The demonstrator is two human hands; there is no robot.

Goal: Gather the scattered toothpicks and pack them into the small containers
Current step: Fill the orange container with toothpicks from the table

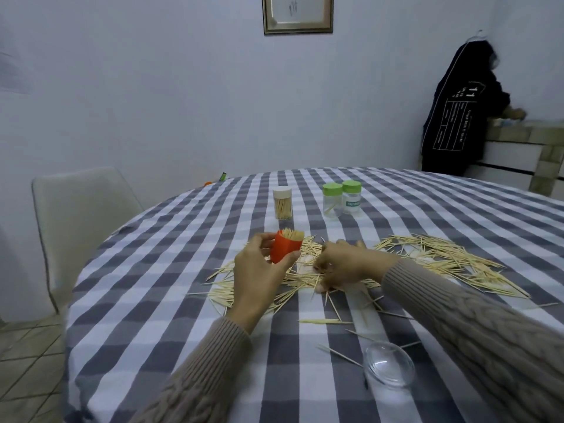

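I see open checked cloth near the table edge (100, 300). Left hand (259, 270) grips the orange container (285, 247), tilted, full of toothpicks. Right hand (345, 265), fingers curled down, rests on the scattered toothpicks (442, 264) just beside it; whether it pinches any, I cannot tell.

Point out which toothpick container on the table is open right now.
The orange container, gripped in the left hand, is open, with toothpicks sticking out of its top. The white-capped jar and both green-capped jars are closed.
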